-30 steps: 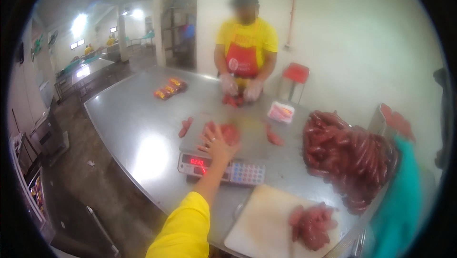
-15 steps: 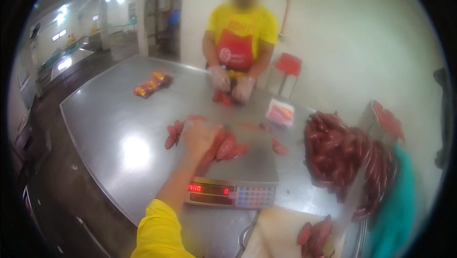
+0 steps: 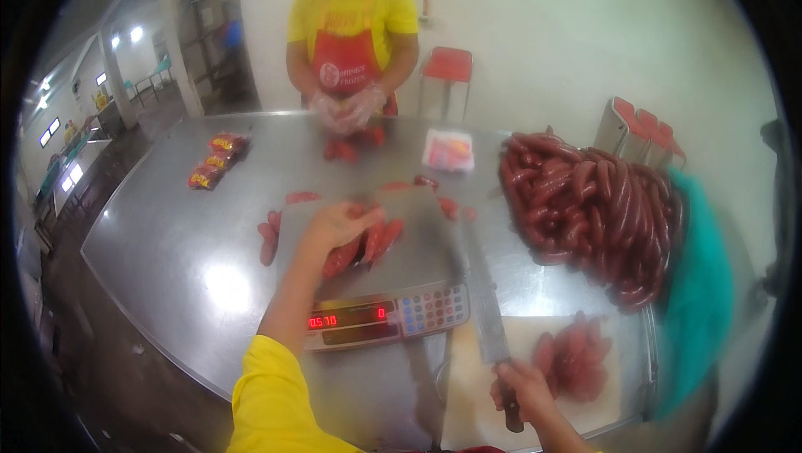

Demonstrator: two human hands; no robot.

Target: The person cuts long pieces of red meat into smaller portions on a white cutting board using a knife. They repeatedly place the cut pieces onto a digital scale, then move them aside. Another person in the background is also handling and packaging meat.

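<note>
My left hand (image 3: 341,226) is over the steel pan of a weighing scale (image 3: 422,265), its fingers curled together; what they hold, if anything, is hidden. Just beside and under it lies a small heap of short red sausages (image 3: 386,237) on the pan. My right hand (image 3: 528,394) grips the black handle of a long knife (image 3: 489,315), its blade pointing away from me across the board's far edge. Below the knife is a pale cutting board (image 3: 476,411), bearing a cluster of cut sausages (image 3: 583,359) right of my hand.
A big pile of dark red linked sausages (image 3: 585,211) rests at the right, next to a teal cloth (image 3: 702,294). Across the steel table (image 3: 184,236), a co-worker (image 3: 355,44) in gloves handles sausages. Filled packs (image 3: 219,161) lie far left, a white packet (image 3: 449,151) far centre.
The view has swung right and down, bringing my right hand and the knife handle into sight. My left hand stays at the scale, whose heap looks smaller and whose lit reading has changed.
</note>
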